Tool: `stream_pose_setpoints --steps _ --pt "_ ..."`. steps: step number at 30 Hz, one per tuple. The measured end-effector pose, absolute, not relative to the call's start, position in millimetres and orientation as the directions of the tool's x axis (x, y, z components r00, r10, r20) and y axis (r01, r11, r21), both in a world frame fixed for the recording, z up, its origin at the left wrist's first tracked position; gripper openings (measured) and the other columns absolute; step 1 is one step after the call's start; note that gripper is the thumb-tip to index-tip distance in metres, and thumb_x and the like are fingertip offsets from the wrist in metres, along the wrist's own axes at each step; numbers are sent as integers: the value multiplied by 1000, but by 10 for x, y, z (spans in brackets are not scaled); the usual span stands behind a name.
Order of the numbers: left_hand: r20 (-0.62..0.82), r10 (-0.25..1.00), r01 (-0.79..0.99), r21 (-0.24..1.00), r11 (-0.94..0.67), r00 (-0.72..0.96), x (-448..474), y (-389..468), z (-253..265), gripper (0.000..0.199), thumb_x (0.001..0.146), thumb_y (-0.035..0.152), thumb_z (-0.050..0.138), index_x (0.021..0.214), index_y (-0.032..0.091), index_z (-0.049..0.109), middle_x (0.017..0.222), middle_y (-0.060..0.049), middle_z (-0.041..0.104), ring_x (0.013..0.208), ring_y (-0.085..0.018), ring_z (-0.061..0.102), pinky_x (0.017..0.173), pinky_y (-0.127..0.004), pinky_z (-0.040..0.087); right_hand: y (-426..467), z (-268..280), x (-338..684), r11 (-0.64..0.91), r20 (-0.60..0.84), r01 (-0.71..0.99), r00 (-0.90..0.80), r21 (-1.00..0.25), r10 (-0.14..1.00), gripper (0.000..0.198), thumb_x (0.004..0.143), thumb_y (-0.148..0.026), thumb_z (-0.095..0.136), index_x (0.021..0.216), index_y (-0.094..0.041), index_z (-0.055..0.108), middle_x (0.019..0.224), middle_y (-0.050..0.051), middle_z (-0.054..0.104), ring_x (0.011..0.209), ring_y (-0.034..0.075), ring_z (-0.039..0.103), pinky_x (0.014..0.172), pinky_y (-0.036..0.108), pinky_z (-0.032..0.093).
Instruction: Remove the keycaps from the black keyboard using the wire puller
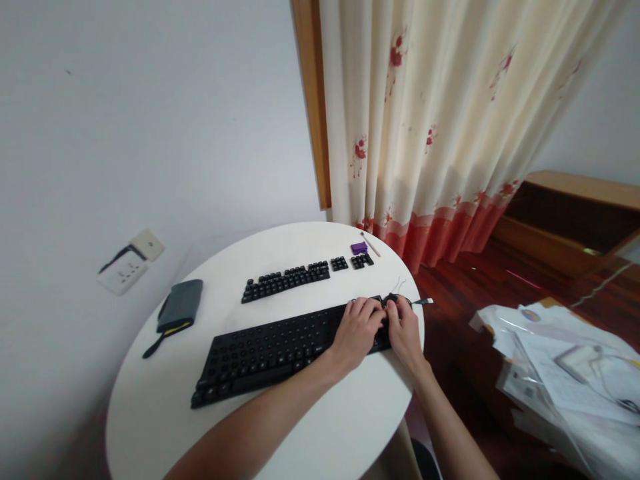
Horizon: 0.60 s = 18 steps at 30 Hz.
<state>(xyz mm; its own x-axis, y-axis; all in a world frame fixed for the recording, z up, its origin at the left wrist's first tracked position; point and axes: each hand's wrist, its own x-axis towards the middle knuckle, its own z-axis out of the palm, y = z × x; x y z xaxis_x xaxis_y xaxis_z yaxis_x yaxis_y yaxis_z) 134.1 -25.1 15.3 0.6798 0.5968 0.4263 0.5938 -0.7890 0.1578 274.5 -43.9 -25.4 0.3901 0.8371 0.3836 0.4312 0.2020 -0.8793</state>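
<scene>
A black keyboard [273,343] lies slantwise across the round white table [330,427]. Its upper rows appear stripped of keycaps, while the nearest rows still have theirs. My left hand [357,330] rests over the keyboard's right end, with fingers curled together and their tips partly hidden. Beside it, my right hand [404,327] has thumb and fingers closed near a small black bundle [390,299] at the keyboard's back right corner. What either hand pinches is too small to make out. A cable with a USB plug [424,301] pokes out past the table edge.
Removed keycaps [287,280] stand in rows behind the keyboard. A purple cloth [359,248] and a thin brush [371,245] lie at the back right, a grey pouch [181,305] at the left. Papers and plastic bags [560,373] lie right of the table. A curtain [410,133] hangs behind.
</scene>
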Motion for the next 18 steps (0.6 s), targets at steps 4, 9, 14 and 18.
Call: stream_pose_setpoints --steps 4,9,14,18 --pt "438 634 571 285 -770 637 1342 -254 163 16 87 19 67 102 22 63 109 -4 61 105 -23 49 90 -40 43 -439 -249 2755 244 408 419 366 -875 836 27 98 -37 41 76 -22 44 67 -3 48 62 16 44 61 29 34" --pt "431 690 528 444 -723 582 1362 -277 174 14 84 18 70 97 24 67 105 -3 61 104 -21 50 92 -39 44 -432 -239 2757 251 397 382 373 -890 839 27 98 -39 42 76 -22 45 66 -3 48 61 15 44 59 28 35" --pt "453 712 512 496 -701 536 1364 -214 205 15 82 18 72 95 24 68 103 -2 61 105 -20 51 94 -38 43 -428 -227 2774 239 343 276 433 -931 833 31 97 -43 43 73 -23 43 60 -4 50 56 15 47 56 27 37" --pt "457 801 615 520 -593 387 1385 212 242 12 80 20 75 89 26 72 103 -2 60 103 -21 50 93 -39 41 -416 -213 2790 242 294 166 496 -956 817 34 98 -45 42 71 -23 41 58 -3 55 54 15 52 57 27 40"
